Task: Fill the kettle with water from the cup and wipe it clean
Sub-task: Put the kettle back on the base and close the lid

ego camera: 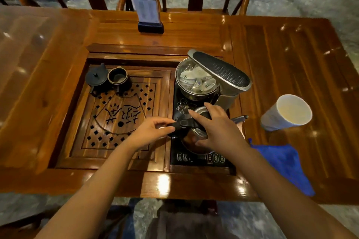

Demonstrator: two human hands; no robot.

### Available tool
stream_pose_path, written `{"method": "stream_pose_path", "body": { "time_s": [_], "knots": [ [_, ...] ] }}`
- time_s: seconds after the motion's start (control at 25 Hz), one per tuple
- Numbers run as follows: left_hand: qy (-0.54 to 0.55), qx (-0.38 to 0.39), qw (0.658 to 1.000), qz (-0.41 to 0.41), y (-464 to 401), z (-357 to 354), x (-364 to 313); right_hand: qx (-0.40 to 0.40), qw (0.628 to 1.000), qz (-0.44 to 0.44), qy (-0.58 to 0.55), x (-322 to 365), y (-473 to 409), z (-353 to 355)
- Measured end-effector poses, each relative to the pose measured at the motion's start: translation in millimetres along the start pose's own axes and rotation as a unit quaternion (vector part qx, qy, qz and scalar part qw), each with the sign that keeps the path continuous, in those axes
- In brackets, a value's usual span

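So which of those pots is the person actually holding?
The steel kettle nearest the person, on the control panel: both hands grip it. The glass-lidded pot of cups and dark teapot sit untouched.

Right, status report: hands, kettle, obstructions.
Left hand pinching kettle handle. Right hand on the kettle, seated on the hob. Cup and blue cloth to the right, untouched. Nothing blocking.
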State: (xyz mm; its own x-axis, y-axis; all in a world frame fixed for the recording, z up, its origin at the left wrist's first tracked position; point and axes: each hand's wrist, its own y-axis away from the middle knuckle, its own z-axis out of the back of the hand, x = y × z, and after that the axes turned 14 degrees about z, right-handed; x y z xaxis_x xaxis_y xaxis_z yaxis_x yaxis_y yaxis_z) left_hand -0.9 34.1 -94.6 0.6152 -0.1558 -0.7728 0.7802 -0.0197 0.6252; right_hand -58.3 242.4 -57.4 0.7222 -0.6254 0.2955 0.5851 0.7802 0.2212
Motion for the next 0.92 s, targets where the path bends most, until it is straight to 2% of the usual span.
{"method": "stream_pose_path", "body": {
  "time_s": [0.56,0.92],
  "knots": [
    [-0.042,0.020,0.998,-0.032,-25,25,7,-0.031,0.999,-0.030,0.024,11,-14,-24],
    [0.018,0.031,0.999,-0.013,-28,35,26,-0.020,0.998,-0.013,0.060,19,-26,-26]
  ]
}}
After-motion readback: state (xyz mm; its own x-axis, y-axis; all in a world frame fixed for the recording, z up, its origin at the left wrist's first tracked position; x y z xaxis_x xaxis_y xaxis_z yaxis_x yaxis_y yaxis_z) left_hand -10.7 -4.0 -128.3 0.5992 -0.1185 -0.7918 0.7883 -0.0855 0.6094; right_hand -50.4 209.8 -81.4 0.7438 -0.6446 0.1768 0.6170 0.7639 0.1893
